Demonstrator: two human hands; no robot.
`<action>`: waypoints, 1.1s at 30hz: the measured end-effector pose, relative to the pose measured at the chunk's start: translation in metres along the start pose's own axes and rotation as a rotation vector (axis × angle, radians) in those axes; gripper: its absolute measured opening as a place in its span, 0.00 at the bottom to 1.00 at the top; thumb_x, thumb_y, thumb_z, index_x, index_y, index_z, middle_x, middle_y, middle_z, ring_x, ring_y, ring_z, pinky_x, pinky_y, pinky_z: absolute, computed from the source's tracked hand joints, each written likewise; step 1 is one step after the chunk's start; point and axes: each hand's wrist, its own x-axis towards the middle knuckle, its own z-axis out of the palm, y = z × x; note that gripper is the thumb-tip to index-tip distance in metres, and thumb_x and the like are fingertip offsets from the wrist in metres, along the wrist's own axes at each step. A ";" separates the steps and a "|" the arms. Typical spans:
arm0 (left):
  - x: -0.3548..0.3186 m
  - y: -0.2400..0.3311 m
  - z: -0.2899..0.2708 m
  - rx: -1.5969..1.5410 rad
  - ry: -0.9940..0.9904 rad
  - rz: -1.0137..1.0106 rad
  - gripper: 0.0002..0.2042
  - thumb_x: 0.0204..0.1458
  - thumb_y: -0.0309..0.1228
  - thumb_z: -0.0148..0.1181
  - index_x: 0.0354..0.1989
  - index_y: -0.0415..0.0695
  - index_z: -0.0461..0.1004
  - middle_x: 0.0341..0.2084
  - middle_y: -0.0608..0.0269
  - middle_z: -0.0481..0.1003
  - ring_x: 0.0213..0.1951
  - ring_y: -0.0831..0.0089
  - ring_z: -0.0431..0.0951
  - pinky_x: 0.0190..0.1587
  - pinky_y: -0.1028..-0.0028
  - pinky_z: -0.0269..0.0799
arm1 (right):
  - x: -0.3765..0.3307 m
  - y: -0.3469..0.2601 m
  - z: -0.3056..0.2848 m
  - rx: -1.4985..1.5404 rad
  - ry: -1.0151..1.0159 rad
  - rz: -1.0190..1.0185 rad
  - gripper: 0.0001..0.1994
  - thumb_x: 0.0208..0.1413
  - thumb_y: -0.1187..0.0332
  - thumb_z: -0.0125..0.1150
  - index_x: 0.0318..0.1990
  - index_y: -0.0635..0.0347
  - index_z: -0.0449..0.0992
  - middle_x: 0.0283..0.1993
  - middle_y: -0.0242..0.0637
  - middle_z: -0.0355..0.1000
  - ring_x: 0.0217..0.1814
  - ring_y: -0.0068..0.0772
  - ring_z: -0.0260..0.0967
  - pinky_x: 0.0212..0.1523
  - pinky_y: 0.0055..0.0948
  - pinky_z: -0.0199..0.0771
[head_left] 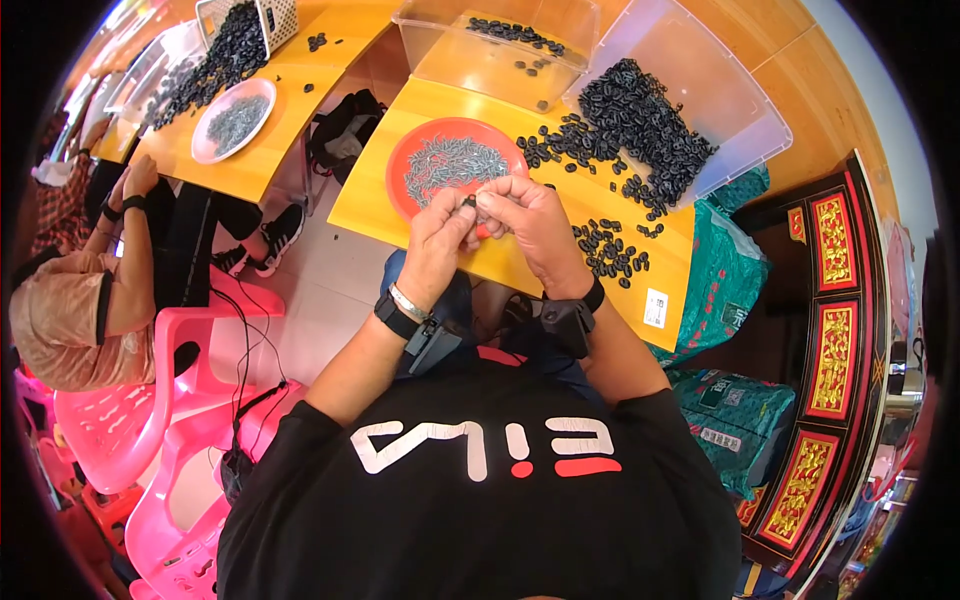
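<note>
My left hand [437, 240] and my right hand [537, 225] meet over the near edge of a red round plate [397, 166]. Between their pinched fingertips is a small black part [469, 201], mostly hidden by the fingers. Short silver metal pins [452, 163], perhaps screws, fill the plate. To the right of my hands lies a loose group of black oval plastic pieces [612, 255]. Farther back, a larger heap of the same black pieces [640, 125] spills from a tipped clear plastic bin [740, 120] onto the yellow table [375, 215].
Another clear bin [440, 50] stands at the back of the table. Green bags [725, 290] hang beside the right edge, near a dark carved cabinet [830, 360]. At left, a person [75, 320] sits by a second table with a white plate [203, 145]. Pink chairs [185, 340] stand there.
</note>
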 end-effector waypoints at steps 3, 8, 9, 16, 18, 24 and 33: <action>0.001 -0.001 0.000 -0.107 0.011 -0.053 0.06 0.57 0.28 0.45 0.30 0.41 0.66 0.19 0.69 0.67 0.22 0.81 0.65 0.26 0.82 0.60 | -0.002 0.000 -0.001 -0.015 -0.002 0.004 0.05 0.55 0.71 0.57 0.36 0.61 0.75 0.28 0.26 0.72 0.26 0.12 0.64 0.30 0.13 0.64; 0.001 -0.002 -0.004 -0.142 -0.029 -0.082 0.07 0.56 0.29 0.43 0.30 0.41 0.66 0.18 0.67 0.67 0.21 0.80 0.66 0.25 0.81 0.61 | -0.004 -0.002 0.001 -0.051 0.014 -0.020 0.06 0.56 0.71 0.56 0.37 0.62 0.76 0.28 0.26 0.72 0.27 0.12 0.64 0.31 0.13 0.63; 0.001 -0.002 -0.004 -0.141 -0.030 -0.082 0.07 0.56 0.29 0.43 0.30 0.41 0.66 0.18 0.67 0.67 0.21 0.80 0.66 0.25 0.81 0.61 | -0.004 -0.001 0.000 -0.071 0.021 -0.042 0.06 0.56 0.71 0.56 0.38 0.62 0.76 0.28 0.26 0.72 0.27 0.12 0.64 0.31 0.13 0.63; 0.002 0.005 -0.003 -0.197 -0.022 -0.150 0.08 0.56 0.29 0.44 0.27 0.41 0.66 0.17 0.68 0.67 0.20 0.80 0.65 0.24 0.81 0.60 | -0.004 -0.007 0.003 -0.121 -0.026 -0.050 0.07 0.55 0.72 0.56 0.40 0.63 0.75 0.31 0.28 0.73 0.30 0.13 0.66 0.33 0.14 0.66; 0.002 0.004 -0.003 -0.166 -0.020 -0.146 0.07 0.56 0.29 0.45 0.27 0.42 0.66 0.17 0.68 0.67 0.20 0.81 0.65 0.24 0.82 0.60 | -0.002 -0.003 0.001 -0.114 -0.035 -0.063 0.06 0.54 0.74 0.57 0.39 0.65 0.75 0.32 0.29 0.74 0.33 0.15 0.69 0.35 0.15 0.69; 0.002 -0.001 -0.004 -0.043 0.044 -0.067 0.07 0.56 0.29 0.46 0.26 0.42 0.66 0.16 0.71 0.66 0.20 0.83 0.64 0.23 0.83 0.58 | -0.001 0.001 -0.003 -0.270 -0.033 -0.107 0.05 0.53 0.75 0.57 0.36 0.66 0.75 0.32 0.29 0.74 0.32 0.14 0.70 0.35 0.15 0.70; 0.004 0.002 -0.010 0.532 -0.012 0.161 0.05 0.52 0.27 0.50 0.28 0.38 0.67 0.18 0.50 0.68 0.23 0.60 0.73 0.28 0.68 0.66 | -0.003 -0.003 -0.010 -0.422 -0.066 -0.063 0.06 0.50 0.71 0.58 0.30 0.66 0.75 0.25 0.28 0.73 0.26 0.13 0.66 0.28 0.18 0.66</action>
